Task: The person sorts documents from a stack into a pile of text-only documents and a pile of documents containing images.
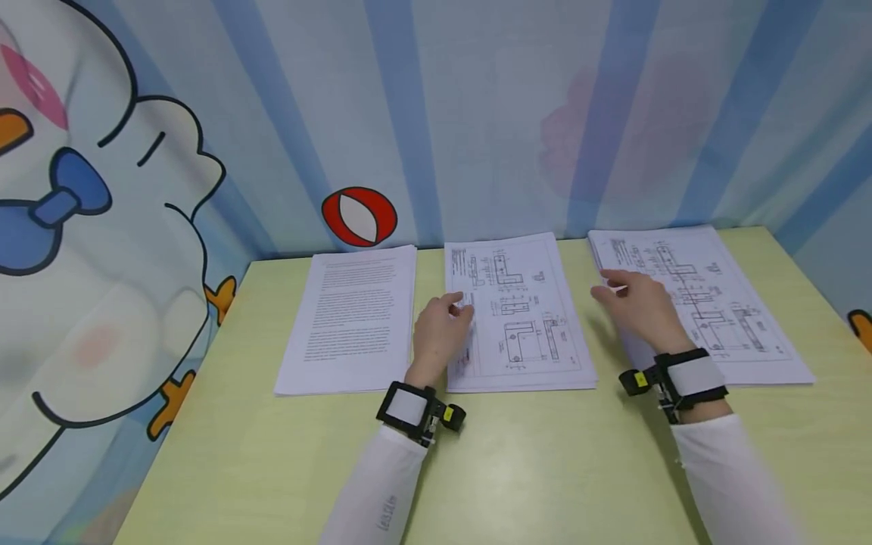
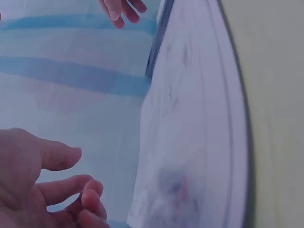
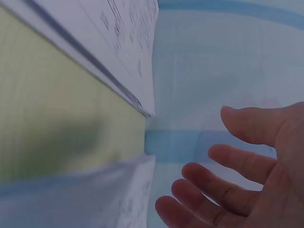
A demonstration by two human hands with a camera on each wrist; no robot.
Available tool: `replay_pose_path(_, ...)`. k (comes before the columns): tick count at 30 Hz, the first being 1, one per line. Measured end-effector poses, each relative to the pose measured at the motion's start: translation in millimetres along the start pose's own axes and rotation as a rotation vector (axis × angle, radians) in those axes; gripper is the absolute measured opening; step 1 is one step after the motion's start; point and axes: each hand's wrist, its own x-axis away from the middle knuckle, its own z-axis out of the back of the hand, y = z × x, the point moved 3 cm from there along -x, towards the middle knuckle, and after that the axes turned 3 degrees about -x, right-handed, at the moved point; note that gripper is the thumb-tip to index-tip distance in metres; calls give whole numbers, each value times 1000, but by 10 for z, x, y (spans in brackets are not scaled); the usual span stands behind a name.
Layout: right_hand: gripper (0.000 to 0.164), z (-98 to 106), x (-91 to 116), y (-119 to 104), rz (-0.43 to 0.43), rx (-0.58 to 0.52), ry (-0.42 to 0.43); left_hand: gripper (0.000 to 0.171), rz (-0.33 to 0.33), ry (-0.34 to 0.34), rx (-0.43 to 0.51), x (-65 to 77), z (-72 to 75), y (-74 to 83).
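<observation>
Three stacks of paper lie side by side on a pale yellow-green table (image 1: 286, 469). Printed text covers the left stack (image 1: 354, 318). Technical drawings of L-shaped parts show on the middle stack (image 1: 545, 303) and on the right stack (image 1: 742, 303). Over the left edge of the middle stack is my left hand (image 1: 439, 333), its fingers loosely bent and nothing between them in the left wrist view. My right hand (image 1: 643, 306) hovers above the left edge of the right stack, fingers spread and relaxed, with no paper in its grasp in the right wrist view.
Behind the table hangs a blue striped curtain (image 1: 477, 136) with a red and white ball print (image 1: 359, 217). A large cartoon figure (image 1: 102, 303) fills the left side. Each wrist wears a strapped camera, the left camera (image 1: 452, 416) and right camera (image 1: 635, 382).
</observation>
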Motion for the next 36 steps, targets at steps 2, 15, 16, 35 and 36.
replay_pose_path(2,56,160,28,82,14,10,48,40,-64,-33,64,45,-56,165)
replay_pose_path(15,80,717,144,944,-181,83,-25,42,-103,-423,367,333,-833,1070)
replay_pose_path(16,80,720,155,1011,-198,96,-32,43,-83,-437,381,350,-901,1104)
replay_pose_path(35,89,674,228,1243,-293,175,-136,38,68,-411,527,373,-1511,1235)
replay_pose_path(36,89,666,230,1234,-293,174,-139,36,72,-409,542,363,-1517,1231)
